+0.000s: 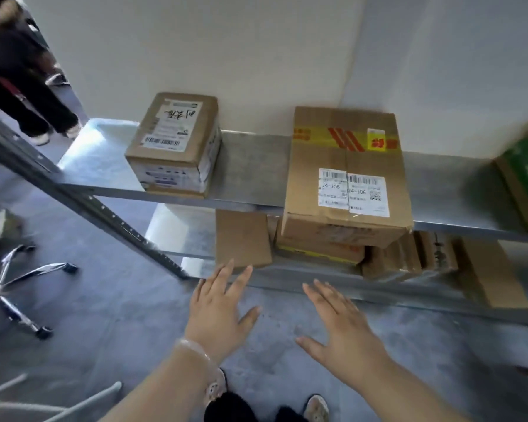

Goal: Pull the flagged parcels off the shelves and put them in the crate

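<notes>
Both hands empty and spread in front of the shelving; no parcel taken hold of.

The left hand [223,303] and right hand [342,324] are held flat, palms down, fingers fanned wide, nothing gripped by either. Both are presented just short of the large taped parcel [346,169], which overhangs the front edge of the upper shelf [250,169]; the spacing of the hands is judged to suit a two-sided lift of it. Left of that parcel, well apart, a smaller labelled box [174,144] is set. Beneath the parcel, on the lower shelf [302,277], several flat cartons [243,239] are stacked. Which parcels are flagged cannot be determined. No crate is seen.
</notes>
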